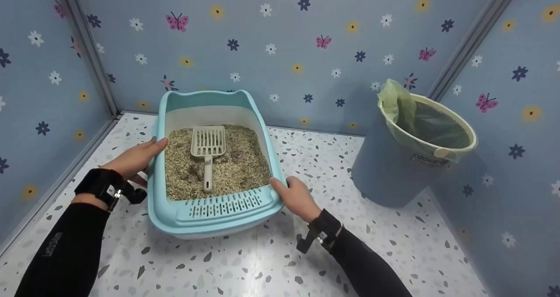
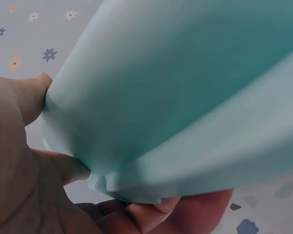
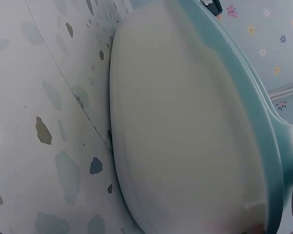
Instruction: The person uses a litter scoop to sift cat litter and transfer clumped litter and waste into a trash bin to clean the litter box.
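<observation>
A litter box with a light blue rim (image 1: 175, 224) and pale lower walls is at left of centre in the head view. Inside lies tan granular litter (image 1: 247, 174) with darker clumps, and a beige slotted litter scoop (image 1: 208, 155) rests on top. My left hand (image 1: 134, 160) grips the box's left rim, thumb on top; in the left wrist view its fingers (image 2: 141, 217) curl under the rim. With its thumb over the rim, my right hand (image 1: 299, 198) holds the front right corner. The right wrist view shows the pale outer wall (image 3: 180, 122) close to the floor.
On the right, a blue-grey trash bin (image 1: 389, 174) stands with a pale green bag (image 1: 396, 102) folded over its rim. Walls (image 1: 280, 76) with flowers and butterflies enclose the speckled white floor (image 1: 262, 262). Both wrists wear black straps with cameras.
</observation>
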The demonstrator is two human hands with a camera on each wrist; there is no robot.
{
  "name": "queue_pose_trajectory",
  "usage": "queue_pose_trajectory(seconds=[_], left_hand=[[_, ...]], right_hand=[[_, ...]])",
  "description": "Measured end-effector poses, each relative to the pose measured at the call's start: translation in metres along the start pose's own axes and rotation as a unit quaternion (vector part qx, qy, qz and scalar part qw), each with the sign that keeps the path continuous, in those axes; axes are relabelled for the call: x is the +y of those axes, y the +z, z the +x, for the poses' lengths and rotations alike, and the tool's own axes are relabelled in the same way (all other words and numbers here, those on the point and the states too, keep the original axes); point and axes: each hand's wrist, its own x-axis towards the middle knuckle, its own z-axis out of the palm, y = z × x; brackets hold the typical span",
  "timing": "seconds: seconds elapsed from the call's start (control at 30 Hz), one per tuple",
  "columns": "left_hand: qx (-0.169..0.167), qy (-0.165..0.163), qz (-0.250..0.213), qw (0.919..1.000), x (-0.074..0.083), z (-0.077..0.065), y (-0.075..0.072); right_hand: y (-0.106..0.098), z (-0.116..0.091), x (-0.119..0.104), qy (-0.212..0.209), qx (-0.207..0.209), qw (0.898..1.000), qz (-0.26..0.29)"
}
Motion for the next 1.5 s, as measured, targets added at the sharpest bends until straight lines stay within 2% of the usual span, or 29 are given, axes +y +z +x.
queue_pose_trajectory(seconds=[0.23,0.33,0.43,0.67,0.87,1.13,1.33,1.5], left_hand=[[-0.011,0.007,-0.010,0.9999,0.002,0.007,0.009],[-0.009,0.014,-0.012,0.9998,0.005,0.010,0.010],[-0.004,0.017,-0.008,0.9998,0.007,0.012,0.010],[0.001,0.017,0.000,0.9999,0.007,0.012,0.011],[0.003,0.016,0.001,0.9999,0.005,0.013,0.014],[0.005,0.023,0.007,0.9997,0.006,0.014,0.012],[-0.002,0.022,0.004,0.9997,0.010,0.021,0.018],[-0.008,0.032,0.011,0.9994,0.014,0.026,0.020]], right_hand=[[-0.006,-0.007,0.007,0.014,0.002,1.000,0.013],[-0.012,-0.004,0.007,0.026,-0.004,1.000,0.009],[-0.018,0.008,0.004,0.031,-0.014,0.999,0.000],[-0.018,0.053,-0.010,0.035,-0.008,0.999,-0.028],[-0.016,0.072,-0.016,0.042,-0.004,0.999,-0.003],[-0.018,0.073,-0.013,0.041,-0.029,0.999,-0.005],[-0.022,0.063,-0.008,0.052,-0.012,0.998,-0.015],[-0.026,0.054,-0.004,0.043,-0.005,0.999,-0.013]])
